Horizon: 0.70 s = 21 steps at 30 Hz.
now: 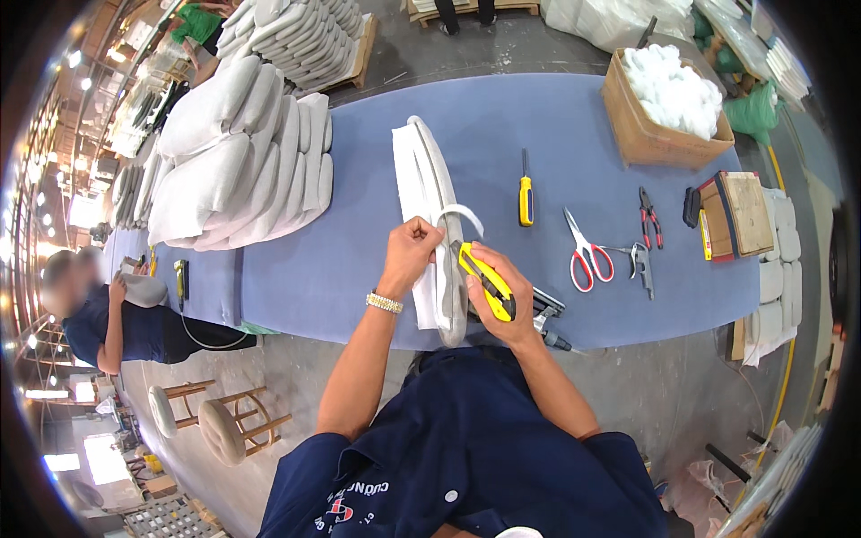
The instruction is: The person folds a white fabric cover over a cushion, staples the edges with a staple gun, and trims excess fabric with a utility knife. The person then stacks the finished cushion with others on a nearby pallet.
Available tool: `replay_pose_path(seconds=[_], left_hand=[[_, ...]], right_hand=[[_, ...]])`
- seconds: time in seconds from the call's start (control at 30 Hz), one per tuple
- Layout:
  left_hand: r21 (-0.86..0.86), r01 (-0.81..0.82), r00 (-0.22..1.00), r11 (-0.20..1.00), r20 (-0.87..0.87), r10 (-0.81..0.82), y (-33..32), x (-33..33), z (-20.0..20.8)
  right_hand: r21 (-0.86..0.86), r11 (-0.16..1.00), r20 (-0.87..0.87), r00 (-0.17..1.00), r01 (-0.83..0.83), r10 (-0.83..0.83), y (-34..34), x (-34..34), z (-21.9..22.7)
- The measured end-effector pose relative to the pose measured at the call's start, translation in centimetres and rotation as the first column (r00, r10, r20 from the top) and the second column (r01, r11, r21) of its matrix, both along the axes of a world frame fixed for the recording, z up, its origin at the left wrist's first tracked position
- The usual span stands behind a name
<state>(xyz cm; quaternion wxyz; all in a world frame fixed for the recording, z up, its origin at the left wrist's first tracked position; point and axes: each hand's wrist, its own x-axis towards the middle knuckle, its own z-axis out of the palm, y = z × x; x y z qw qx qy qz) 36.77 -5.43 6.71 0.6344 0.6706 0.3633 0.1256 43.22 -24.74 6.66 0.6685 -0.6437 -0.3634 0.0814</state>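
Note:
A long, narrow padded panel (441, 287), grey with a white face, stands on edge before me on the blue-covered table (359, 309). My left hand (413, 251) is closed in a pinch at its upper edge, where a thin white strip (465, 215) curls up and away to the right. Wrapped in my right hand (504, 300) is a yellow and black utility knife (489, 282). Its tip end lies against the panel's grey side, just right of my left fingers; the blade itself is too small to make out.
Right of the panel lie a yellow screwdriver (526, 199), red-handled scissors (589, 260), pliers (650, 220) and an air blow gun (641, 267). A carton of white stuffing (659, 134) stands far right. Stacked grey cushions (242, 170) fill the left. Another person (108, 314) works beyond; stools (224, 430) stand below.

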Motion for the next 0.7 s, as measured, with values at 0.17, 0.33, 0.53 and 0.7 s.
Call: replay_pose_path(seconds=[0.17, 0.33, 0.53, 0.7], left_hand=[[-0.136, -0.038, 0.995, 0.99, 0.082, 0.049, 0.7, -0.3, -1.4], [-0.162, -0.021, 0.992, 0.987, 0.116, 0.04, 1.1, 0.4, -2.0], [-0.164, -0.005, 0.994, 0.987, 0.111, 0.023, 0.8, 0.5, -1.9], [-0.137, -0.006, 0.995, 0.991, 0.093, 0.019, 0.5, 0.8, -1.6]], right_hand=[[0.02, 1.0, 0.022, 1.0, 0.017, -0.018, 1.5, 1.0, 0.2], [0.009, 1.0, 0.047, 0.999, 0.006, -0.007, 2.7, 1.8, 0.0], [-0.015, 1.0, 0.049, 0.999, -0.013, 0.013, 2.6, 1.8, -0.2], [-0.052, 0.998, 0.031, 0.999, -0.038, 0.039, 2.1, 1.6, 0.1]])
